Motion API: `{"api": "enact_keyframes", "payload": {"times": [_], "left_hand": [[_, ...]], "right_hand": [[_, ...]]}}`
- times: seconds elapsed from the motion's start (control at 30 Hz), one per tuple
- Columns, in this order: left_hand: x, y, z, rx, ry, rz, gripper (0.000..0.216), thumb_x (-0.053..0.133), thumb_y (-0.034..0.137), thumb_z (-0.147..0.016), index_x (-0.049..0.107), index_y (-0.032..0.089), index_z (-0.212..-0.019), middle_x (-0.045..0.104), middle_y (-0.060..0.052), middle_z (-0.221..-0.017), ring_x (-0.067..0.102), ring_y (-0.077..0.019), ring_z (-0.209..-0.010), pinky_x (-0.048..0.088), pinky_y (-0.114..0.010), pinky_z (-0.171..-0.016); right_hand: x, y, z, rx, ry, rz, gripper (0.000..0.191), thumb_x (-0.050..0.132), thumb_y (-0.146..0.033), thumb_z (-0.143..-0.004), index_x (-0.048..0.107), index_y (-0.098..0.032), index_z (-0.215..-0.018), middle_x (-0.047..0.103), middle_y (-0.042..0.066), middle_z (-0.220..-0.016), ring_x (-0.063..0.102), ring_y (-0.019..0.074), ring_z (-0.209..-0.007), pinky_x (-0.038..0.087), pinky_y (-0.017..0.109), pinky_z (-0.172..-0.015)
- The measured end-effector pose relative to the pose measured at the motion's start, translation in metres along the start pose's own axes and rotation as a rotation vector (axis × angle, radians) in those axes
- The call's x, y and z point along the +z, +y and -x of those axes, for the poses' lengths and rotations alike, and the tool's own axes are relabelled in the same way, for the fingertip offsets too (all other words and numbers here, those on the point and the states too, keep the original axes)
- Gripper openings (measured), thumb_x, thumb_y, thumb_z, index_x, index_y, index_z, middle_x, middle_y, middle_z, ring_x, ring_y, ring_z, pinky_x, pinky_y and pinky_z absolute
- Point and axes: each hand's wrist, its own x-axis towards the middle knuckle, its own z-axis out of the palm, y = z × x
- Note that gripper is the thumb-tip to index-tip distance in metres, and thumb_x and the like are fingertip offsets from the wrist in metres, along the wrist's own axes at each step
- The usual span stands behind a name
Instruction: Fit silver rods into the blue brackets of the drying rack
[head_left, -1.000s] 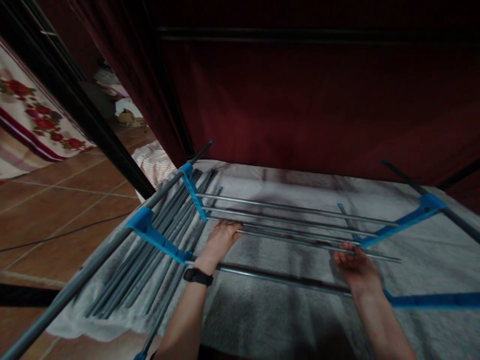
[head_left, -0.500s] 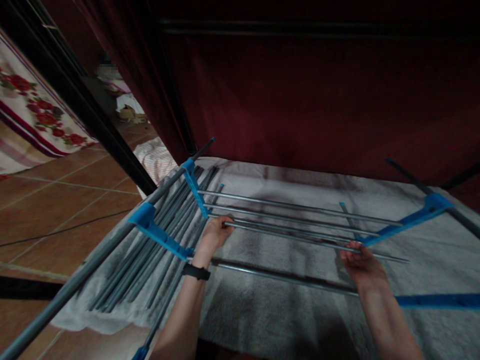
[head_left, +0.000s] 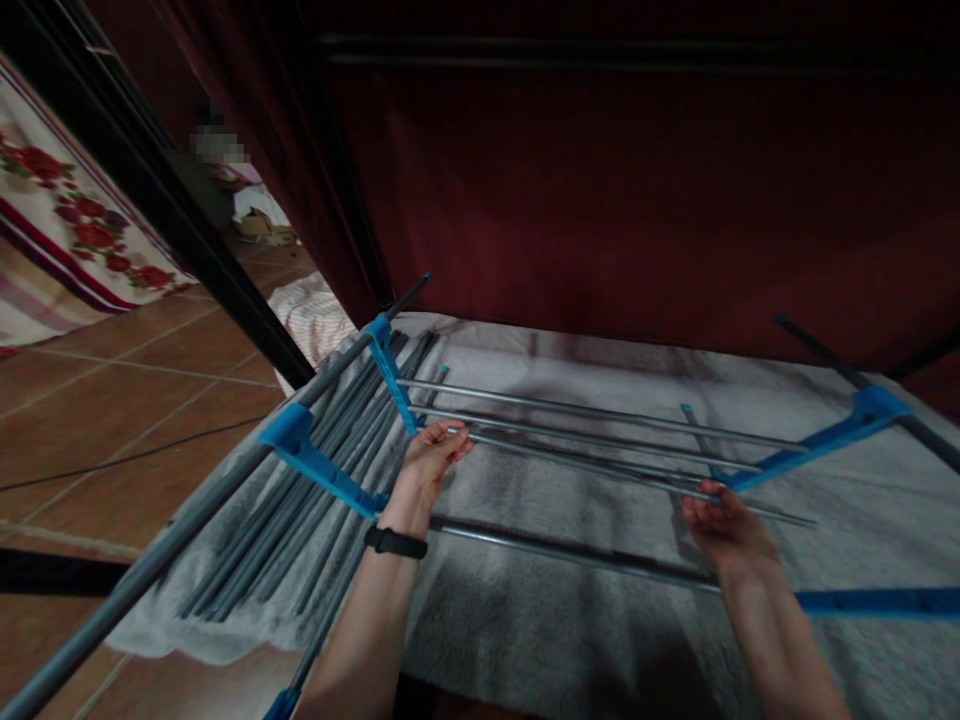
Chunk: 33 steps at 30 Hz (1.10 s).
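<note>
My left hand [head_left: 436, 452] pinches a thin grey metal rod [head_left: 525, 449] near its left end, close to a blue plastic bracket [head_left: 391, 376]. My right hand [head_left: 721, 520] is closed round the same rod farther along, and the rod's tip sticks out to the right past the fingers. Behind it, other thin rods [head_left: 570, 405] span from the left bracket to the blue bracket on the right [head_left: 814, 450]. Nearer to me, a thicker metal tube [head_left: 555, 545] runs crosswise between the frame's sides.
Several loose grey tubes [head_left: 300, 490] lie side by side on the grey blanket [head_left: 540, 640] at left. A long tube [head_left: 172, 540] slants along the frame's left side. Dark posts [head_left: 187, 220] and a dark red curtain [head_left: 600, 200] surround the bedding. A cable [head_left: 150, 455] crosses the tiled floor.
My left hand has moved slightly up and away from me, lifting the rod's left end toward the fixed rods. My right hand has barely moved.
</note>
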Motion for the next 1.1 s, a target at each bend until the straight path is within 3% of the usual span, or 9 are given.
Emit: {"api": "enact_keyframes", "payload": {"times": [0.17,0.3,0.57,0.8,1.1], "left_hand": [[0.002,0.002,0.003,-0.099,0.053,0.097,0.017,0.081,0.011,-0.067,0.067,0.013,-0.075,0.067,0.000,-0.065,0.064,-0.0080,-0.056,0.049,-0.017,-0.054],[0.003,0.000,0.002,-0.099,0.072,0.118,0.018,0.082,0.016,-0.068,0.065,0.013,-0.070,0.065,0.001,-0.060,0.060,-0.0073,-0.052,0.046,-0.016,-0.048],[0.010,-0.005,0.003,-0.143,0.095,0.181,0.021,0.081,0.015,-0.069,0.061,0.013,-0.065,0.061,0.003,-0.055,0.056,-0.0045,-0.048,0.041,-0.014,-0.044],[0.019,-0.012,0.005,-0.185,0.094,0.198,0.024,0.083,0.010,-0.063,0.060,0.013,-0.064,0.062,0.002,-0.057,0.057,-0.0053,-0.048,0.041,-0.016,-0.045],[0.027,-0.024,0.008,-0.204,0.068,0.176,0.031,0.089,0.017,-0.054,0.061,0.013,-0.065,0.065,0.002,-0.060,0.058,-0.0068,-0.052,0.043,-0.018,-0.050]], "right_hand": [[-0.001,0.004,-0.004,-0.018,-0.023,-0.004,0.015,0.054,-0.010,-0.082,0.056,-0.020,-0.070,0.056,-0.006,-0.059,0.056,0.0067,-0.048,0.055,0.021,-0.054],[0.003,0.004,-0.001,0.004,-0.013,-0.004,0.018,0.051,-0.011,-0.085,0.055,-0.019,-0.069,0.051,-0.007,-0.052,0.052,0.0061,-0.044,0.055,0.021,-0.054],[0.005,0.007,-0.001,0.013,0.022,0.005,0.018,0.052,-0.016,-0.088,0.058,-0.019,-0.071,0.056,-0.005,-0.057,0.058,0.0070,-0.050,0.054,0.020,-0.055],[0.008,0.011,0.001,0.003,-0.003,-0.021,0.018,0.053,-0.017,-0.089,0.058,-0.018,-0.072,0.055,-0.005,-0.055,0.055,0.0060,-0.047,0.054,0.019,-0.054],[0.011,0.013,0.005,0.039,-0.018,-0.016,0.022,0.049,-0.022,-0.093,0.056,-0.019,-0.073,0.056,-0.005,-0.056,0.056,0.0065,-0.048,0.054,0.019,-0.053]]}}
